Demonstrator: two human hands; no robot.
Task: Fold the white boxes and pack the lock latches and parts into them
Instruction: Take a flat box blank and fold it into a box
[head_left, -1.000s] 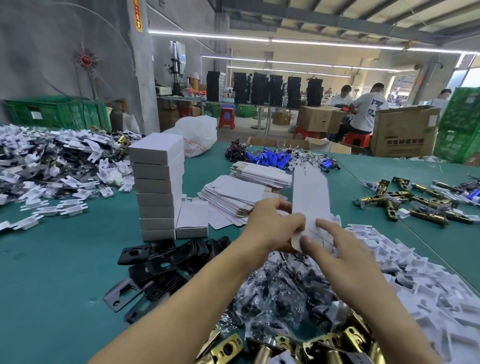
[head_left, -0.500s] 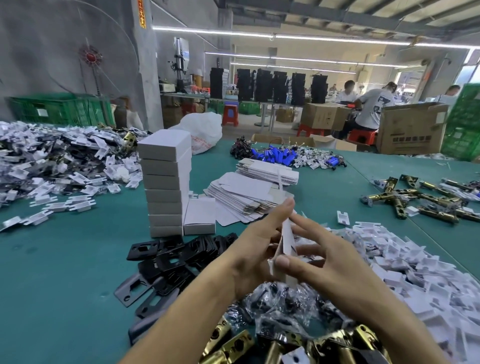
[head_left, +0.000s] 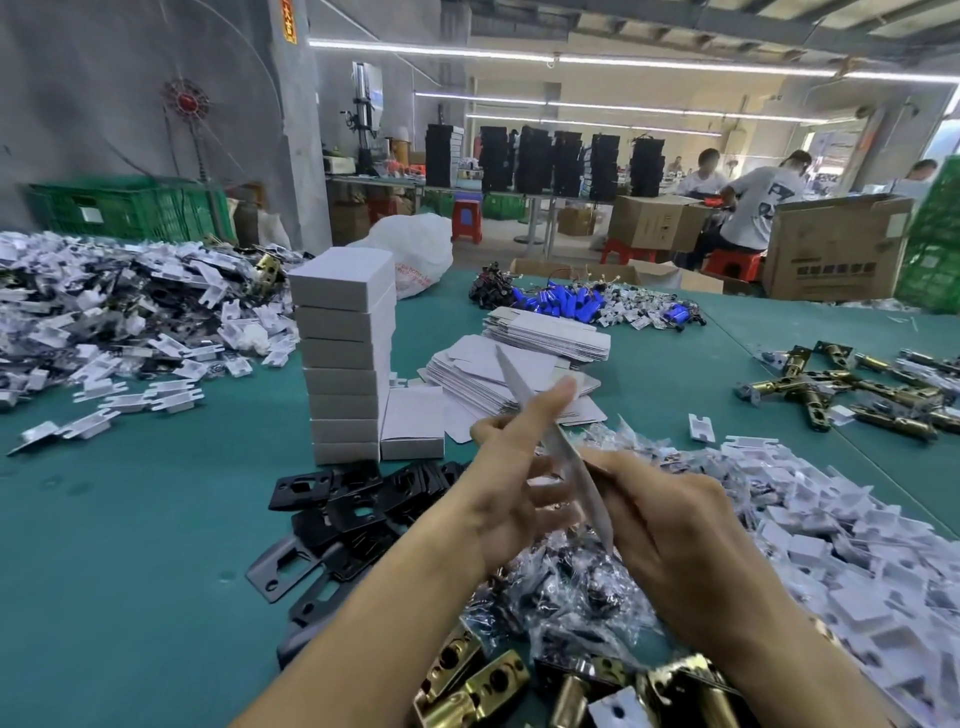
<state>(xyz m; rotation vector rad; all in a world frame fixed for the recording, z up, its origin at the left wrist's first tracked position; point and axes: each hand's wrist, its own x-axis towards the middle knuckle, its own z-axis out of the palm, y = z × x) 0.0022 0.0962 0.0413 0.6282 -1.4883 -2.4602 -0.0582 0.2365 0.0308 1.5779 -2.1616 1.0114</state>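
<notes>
holding the white box (head_left: 569, 466) edge-on between left hand (head_left: 511, 486) and right hand (head_left: 675, 522).

Left hand (head_left: 511, 483) fingers outstretched, right hand (head_left: 670, 525) curled, forearms converging

Cannot make out the faces of the blank (head_left: 558, 457), seen edge-on and blurred, nor the hold of the left hand (head_left: 511, 480) on it. Cannot see the fingertips of the right hand (head_left: 675, 525), curled behind it. Cannot see whole latches (head_left: 478, 686), cut by the bottom edge. Cannot read the carton (head_left: 831, 270) print.
</notes>
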